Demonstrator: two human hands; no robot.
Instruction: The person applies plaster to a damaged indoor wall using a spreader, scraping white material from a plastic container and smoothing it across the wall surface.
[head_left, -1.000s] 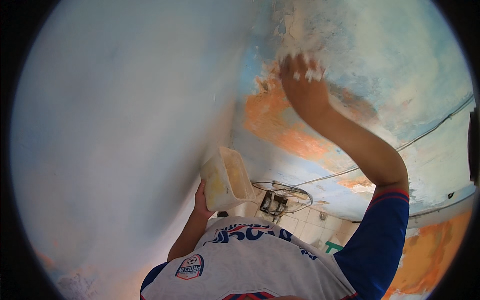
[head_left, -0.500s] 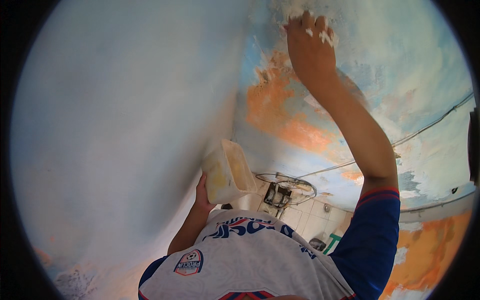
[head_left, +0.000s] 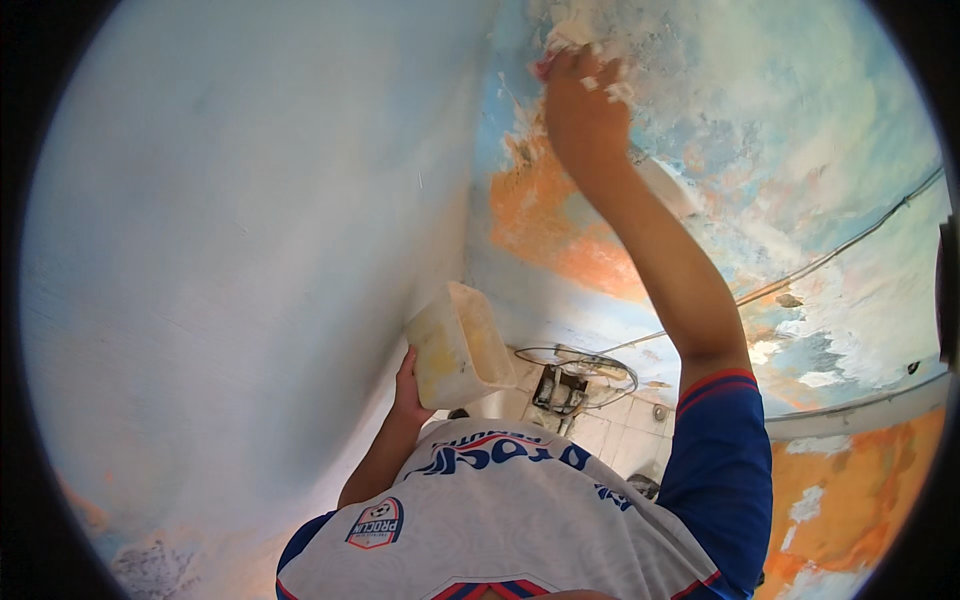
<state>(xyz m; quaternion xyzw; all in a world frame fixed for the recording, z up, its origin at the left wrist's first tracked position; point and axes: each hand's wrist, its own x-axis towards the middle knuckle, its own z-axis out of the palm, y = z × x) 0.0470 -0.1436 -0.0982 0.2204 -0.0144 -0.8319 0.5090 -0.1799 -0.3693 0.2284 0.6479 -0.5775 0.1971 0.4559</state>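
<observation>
My right hand [head_left: 588,112] is raised high against the patchy wall [head_left: 570,215], its fingers curled in and spotted with white paste. A small pinkish-red edge [head_left: 545,66] shows beside the fingertips; the rest of that thing is hidden by the hand. Around the fingers the wall carries pale, uneven smears over blue and orange paint. Low by my chest, my left hand [head_left: 408,392] grips a whitish plastic tub [head_left: 440,350] by its side. The tub is tilted, with yellowish stains outside; what lies deep in it cannot be seen.
A smooth pale blue wall [head_left: 240,250] rises close on the left and meets the patchy one in a corner. A thin cable [head_left: 850,243] crosses the patchy wall. Beyond the tub are a dark box [head_left: 558,390], looped wires [head_left: 625,372] and white tiles [head_left: 615,440].
My right hand and forearm have shifted left and slightly down along the wall, still curled. The left hand and tub have hardly moved.
</observation>
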